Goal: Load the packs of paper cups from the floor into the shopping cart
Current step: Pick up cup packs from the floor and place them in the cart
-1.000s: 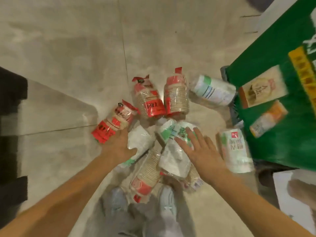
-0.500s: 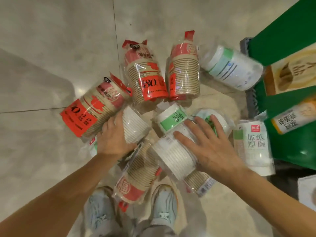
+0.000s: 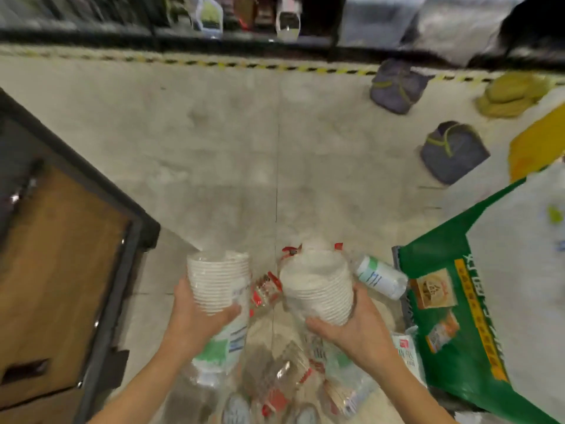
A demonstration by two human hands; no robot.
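My left hand [image 3: 195,319] grips a clear pack of white paper cups [image 3: 217,283] with a green label, lifted off the floor. My right hand [image 3: 351,328] holds a second pack of white cups [image 3: 318,286], also raised. Below them more packs lie on the floor: red-labelled brown cups [image 3: 266,289], a white and green pack [image 3: 380,275] to the right, and several blurred packs [image 3: 281,374] near my shoes. No shopping cart shows clearly in this view.
A large green and white sack [image 3: 477,301] stands at the right. A brown wooden panel with a dark frame [image 3: 61,270] fills the left. Two grey bags [image 3: 452,151] and a yellowish bundle [image 3: 510,93] lie on the far floor before dark shelving [image 3: 244,22].
Both hands closed on white cup packs and lifted them from the pile. The camera tilted up, showing the far floor and shelves.
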